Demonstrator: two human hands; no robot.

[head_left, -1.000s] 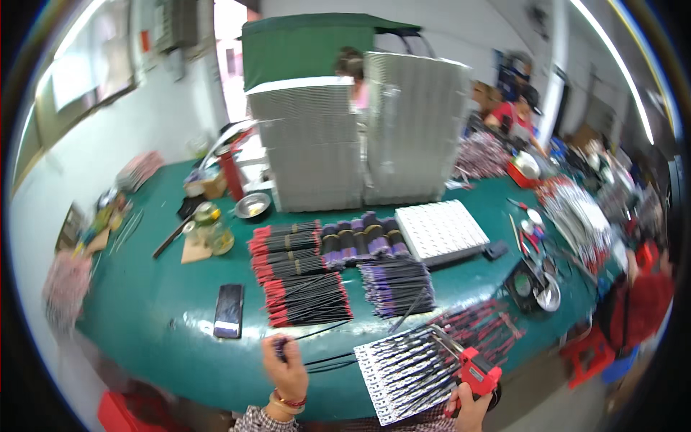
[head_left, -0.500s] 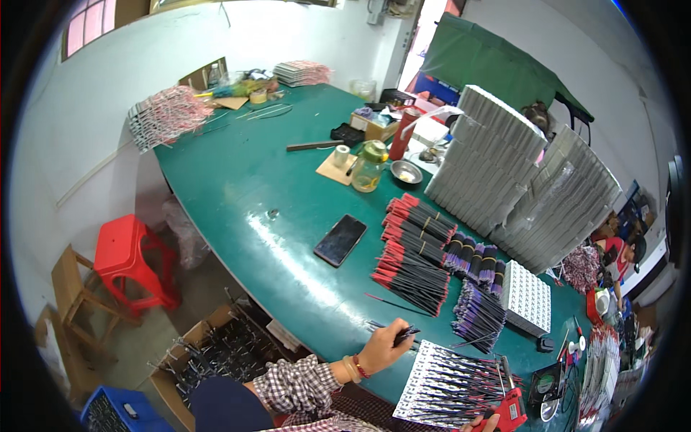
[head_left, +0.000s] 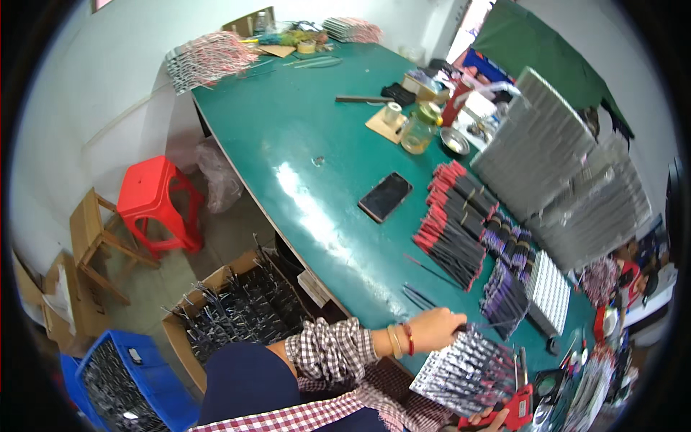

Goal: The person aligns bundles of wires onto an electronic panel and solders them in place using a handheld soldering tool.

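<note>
My left hand (head_left: 433, 330), in a checked sleeve with bracelets, is over the upper edge of a white board (head_left: 426, 381). Its fingertips are pinched on a dark wire, partly hidden and blurred. Rows of black, red-tipped wires (head_left: 479, 363) cover the board. At the lower edge, my right hand (head_left: 491, 419) is partly cut off, its fingers curled against a red gun-shaped tool (head_left: 518, 410) with a metal tip that points away from me. A few loose dark wires (head_left: 417, 296) lie on the table beyond my left hand.
Bundles of black wires with red ends (head_left: 452, 241) and purple ones (head_left: 504, 299) lie beyond the board. A white perforated block (head_left: 551, 291) stands right of them. A phone (head_left: 386, 196), a jar (head_left: 419, 131) and tall grey stacks (head_left: 533, 137) are farther back. A wire-filled carton (head_left: 176, 345) stands below left.
My left hand has moved right, from the bare table to the board's upper edge. Some dark wires now lie where it was. The whole view has shifted, and things appear farther right.
</note>
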